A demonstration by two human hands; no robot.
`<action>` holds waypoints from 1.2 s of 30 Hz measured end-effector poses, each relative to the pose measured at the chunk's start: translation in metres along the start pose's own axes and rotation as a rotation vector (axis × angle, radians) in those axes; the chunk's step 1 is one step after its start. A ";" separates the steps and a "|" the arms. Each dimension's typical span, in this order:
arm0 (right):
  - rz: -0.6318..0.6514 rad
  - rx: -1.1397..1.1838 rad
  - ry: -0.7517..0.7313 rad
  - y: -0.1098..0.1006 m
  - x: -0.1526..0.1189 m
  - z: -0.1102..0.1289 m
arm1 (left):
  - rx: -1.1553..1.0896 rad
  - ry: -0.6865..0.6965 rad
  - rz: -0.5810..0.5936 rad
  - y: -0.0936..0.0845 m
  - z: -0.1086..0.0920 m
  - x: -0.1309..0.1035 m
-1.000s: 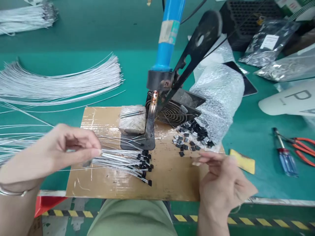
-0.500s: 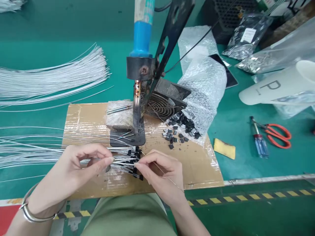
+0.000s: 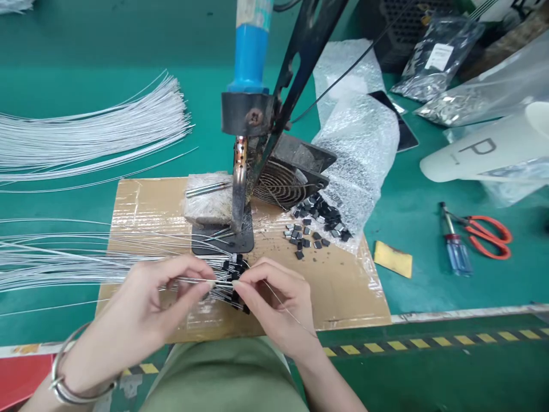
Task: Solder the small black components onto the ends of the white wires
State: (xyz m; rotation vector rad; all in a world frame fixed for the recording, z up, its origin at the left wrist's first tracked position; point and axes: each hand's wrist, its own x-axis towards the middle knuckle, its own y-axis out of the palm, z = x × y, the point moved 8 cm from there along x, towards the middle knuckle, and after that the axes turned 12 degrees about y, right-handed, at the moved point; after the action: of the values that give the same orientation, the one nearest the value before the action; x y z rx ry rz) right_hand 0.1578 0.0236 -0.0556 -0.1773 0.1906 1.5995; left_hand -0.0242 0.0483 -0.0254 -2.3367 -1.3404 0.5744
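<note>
Pinching whitish wire (image 3: 223,282) between thumb and fingers, the left hand (image 3: 158,297) and right hand (image 3: 278,303) are near each other from where I stand, just over the near middle of the cardboard (image 3: 334,292). Near edge of the board sits by the person's lap; its right edge stops short of the yellow sponge (image 3: 392,259). Room to move is on the right hand's right, over plain cardboard; the far side is tight, with the blue-handled iron (image 3: 250,57) and fan (image 3: 283,177) close. Wire looks thin, straight, pale; one or two strands in the short span, can't tell. A finer strand (image 3: 283,306) crosses the right hand. Beneath, black-tipped wires (image 3: 86,263) run left. Counts: two hands, one iron, one fan, one sponge, one screwdriver (image 3: 457,246), one red-handled tool (image 3: 489,237) at right, one wrapped block (image 3: 208,212), one white cup (image 3: 484,151) lying far right, one big wire bundle (image 3: 94,134) far left. Small black pieces (image 3: 321,214) heaped beside the bubble wrap (image 3: 355,154): too many to count. Same for the black tips.
</note>
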 end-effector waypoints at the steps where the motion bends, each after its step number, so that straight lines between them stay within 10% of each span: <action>1: -0.012 -0.027 -0.028 0.000 -0.001 0.002 | 0.008 0.022 0.009 0.006 -0.004 0.001; 9: -0.248 0.020 -0.101 -0.008 -0.015 -0.004 | -0.138 -0.036 -0.023 0.034 -0.008 0.012; 15: -0.414 0.308 -0.006 -0.029 -0.012 -0.019 | -0.231 -0.075 -0.162 0.024 -0.009 0.015; 27: -0.057 0.431 0.193 0.007 -0.002 -0.017 | -0.225 -0.075 -0.213 0.017 -0.008 0.011; 36: -0.028 0.578 0.256 0.013 0.004 -0.025 | -0.153 -0.032 -0.213 0.018 -0.008 0.011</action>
State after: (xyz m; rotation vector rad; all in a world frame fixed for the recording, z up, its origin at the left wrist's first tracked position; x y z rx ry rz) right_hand 0.1449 0.0210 -0.0802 0.0661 0.8309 1.4294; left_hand -0.0023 0.0482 -0.0298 -2.2690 -1.6762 0.4598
